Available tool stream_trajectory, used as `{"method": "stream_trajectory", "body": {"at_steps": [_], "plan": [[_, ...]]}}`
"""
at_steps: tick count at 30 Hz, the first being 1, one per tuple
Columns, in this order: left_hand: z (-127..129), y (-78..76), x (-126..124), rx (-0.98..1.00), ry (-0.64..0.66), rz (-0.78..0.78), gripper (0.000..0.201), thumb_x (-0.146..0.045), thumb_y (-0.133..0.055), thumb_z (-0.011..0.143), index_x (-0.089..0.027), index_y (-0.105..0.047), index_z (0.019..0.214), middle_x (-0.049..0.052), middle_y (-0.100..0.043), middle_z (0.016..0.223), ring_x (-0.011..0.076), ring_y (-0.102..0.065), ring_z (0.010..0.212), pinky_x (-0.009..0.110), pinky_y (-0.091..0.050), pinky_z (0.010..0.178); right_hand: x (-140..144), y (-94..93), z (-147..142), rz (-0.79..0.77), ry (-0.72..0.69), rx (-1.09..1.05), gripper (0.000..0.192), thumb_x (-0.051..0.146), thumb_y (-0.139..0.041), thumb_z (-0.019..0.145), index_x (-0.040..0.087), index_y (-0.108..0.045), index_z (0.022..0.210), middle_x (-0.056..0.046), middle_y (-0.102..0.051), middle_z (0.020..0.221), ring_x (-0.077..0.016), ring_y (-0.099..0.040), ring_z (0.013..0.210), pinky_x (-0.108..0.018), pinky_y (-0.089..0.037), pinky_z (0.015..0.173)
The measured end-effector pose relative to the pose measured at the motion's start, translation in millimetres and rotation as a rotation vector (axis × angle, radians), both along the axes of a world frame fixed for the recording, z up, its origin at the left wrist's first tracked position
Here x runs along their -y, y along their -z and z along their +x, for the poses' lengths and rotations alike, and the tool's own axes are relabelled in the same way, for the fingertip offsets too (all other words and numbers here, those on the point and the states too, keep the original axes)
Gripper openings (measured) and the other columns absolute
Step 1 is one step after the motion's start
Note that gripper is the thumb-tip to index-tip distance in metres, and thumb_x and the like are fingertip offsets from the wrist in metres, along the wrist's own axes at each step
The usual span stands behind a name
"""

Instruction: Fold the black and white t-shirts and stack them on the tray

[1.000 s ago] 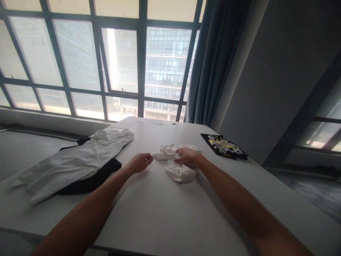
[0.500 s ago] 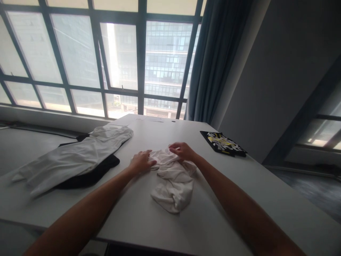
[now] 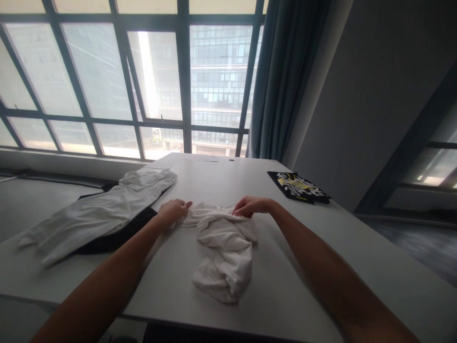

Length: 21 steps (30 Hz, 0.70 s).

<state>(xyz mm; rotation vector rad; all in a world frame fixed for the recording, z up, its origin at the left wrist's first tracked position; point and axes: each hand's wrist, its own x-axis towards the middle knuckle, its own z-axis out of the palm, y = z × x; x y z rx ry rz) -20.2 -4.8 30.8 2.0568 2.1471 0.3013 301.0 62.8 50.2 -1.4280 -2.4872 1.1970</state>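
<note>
Two hands meet at the far edge of a crumpled white garment (image 3: 223, 250) that lies in the middle of the pale table (image 3: 321, 267). The left hand (image 3: 173, 210) has its fingers curled shut on the garment's far left corner; the right hand (image 3: 250, 206) pinches the far right corner between thumb and fingertips. The cloth stretches in a band between them and the rest trails toward the person in a loose, wrinkled heap, ending near the table's near edge.

To the left, a long white garment (image 3: 103, 209) lies spread on top of a black one (image 3: 117, 233); its near end reaches the table's left edge, and the pile sits just beside the left forearm, close to the left hand. To the far right, a folded black cloth with a yellow and white pattern (image 3: 298, 186) rests near the right edge, well apart from the right hand. A few flat pale sheets (image 3: 200, 160) lie at the far end, below the window (image 3: 157, 81) and beside the blue curtain (image 3: 285, 81).

Bare tabletop opens on the right of the crumpled garment, between it and the right edge, and beyond the hands toward the far end. On the left the room is narrow, closed off by the stacked clothes.
</note>
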Motion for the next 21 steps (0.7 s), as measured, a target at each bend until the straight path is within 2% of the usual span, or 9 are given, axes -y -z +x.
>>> {"method": "stream_trajectory", "body": {"at_steps": [2,4,6,9,11,16,18,21], "plan": [[2,2.4,0,-0.048,0.005,0.044,0.053,-0.054,-0.033,0.095,-0.021,-0.075,0.099,0.016,-0.071,0.107,0.0316,-0.063,0.104,0.042,-0.046,0.087,-2,1.3,4,0.142,0.094,0.018,0.045,0.039,-0.072,0.074,0.013,-0.072,0.110,-0.007,-0.072,0.087,-0.0161,-0.064,0.072,-0.024,-0.051,0.067],[7,6.2,0,-0.119,0.017,0.087,0.046,-0.054,-0.044,0.091,-0.022,-0.074,0.103,0.016,-0.067,0.116,0.0339,-0.059,0.112,0.045,-0.045,0.090,-5,6.3,7,0.357,0.202,0.126,0.044,0.032,-0.076,0.069,0.014,-0.072,0.109,-0.008,-0.072,0.088,-0.0175,-0.065,0.075,-0.025,-0.050,0.070],[11,10.0,0,-0.153,0.032,0.110,0.039,-0.050,-0.054,0.087,-0.021,-0.073,0.104,0.016,-0.062,0.122,0.0344,-0.054,0.117,0.045,-0.044,0.092,-9,12.4,10,0.445,0.183,0.215,0.036,0.027,-0.075,0.067,0.016,-0.075,0.101,-0.006,-0.072,0.087,-0.0186,-0.065,0.078,-0.024,-0.049,0.071],[14,13.9,-1,-0.127,0.067,0.130,0.030,-0.042,-0.057,0.087,-0.019,-0.072,0.100,0.015,-0.061,0.122,0.0328,-0.053,0.116,0.044,-0.044,0.093,-11,19.7,10,0.369,0.064,0.129,0.020,0.024,-0.071,0.070,0.016,-0.075,0.088,-0.003,-0.071,0.083,-0.0171,-0.063,0.078,-0.023,-0.048,0.070],[15,14.5,-2,-0.087,0.082,0.170,0.026,-0.037,-0.055,0.088,-0.018,-0.069,0.098,0.015,-0.063,0.118,0.0307,-0.055,0.113,0.041,-0.045,0.092,-10,22.5,7,0.288,0.067,-0.022,0.017,0.026,-0.068,0.074,0.015,-0.072,0.085,-0.002,-0.069,0.082,-0.0154,-0.062,0.076,-0.022,-0.048,0.070],[17,9.9,0,0.226,0.013,0.421,0.027,-0.036,-0.038,0.097,-0.019,-0.055,0.110,0.010,-0.069,0.089,0.0244,-0.066,0.087,0.033,-0.046,0.077,0,19.4,-5,0.048,0.183,-0.472,0.033,0.044,-0.050,0.091,0.016,-0.065,0.099,-0.006,-0.069,0.090,-0.0161,-0.065,0.081,-0.026,-0.052,0.078],[17,7.0,1,0.319,0.036,0.522,0.028,-0.037,-0.035,0.098,-0.019,-0.053,0.110,0.008,-0.067,0.084,0.0233,-0.066,0.081,0.032,-0.046,0.074,2,13.6,-7,0.077,0.253,-0.541,0.041,0.049,-0.041,0.096,0.017,-0.063,0.105,-0.008,-0.070,0.090,-0.0179,-0.066,0.083,-0.027,-0.053,0.079],[10,0.9,1,0.368,0.078,0.575,0.032,-0.041,-0.033,0.096,-0.020,-0.054,0.107,0.005,-0.066,0.078,0.0217,-0.064,0.074,0.030,-0.046,0.072,-1,2.9,-3,0.207,0.382,-0.605,0.044,0.048,-0.031,0.099,0.016,-0.059,0.113,-0.010,-0.070,0.093,-0.0196,-0.065,0.084,-0.029,-0.053,0.077]]}}
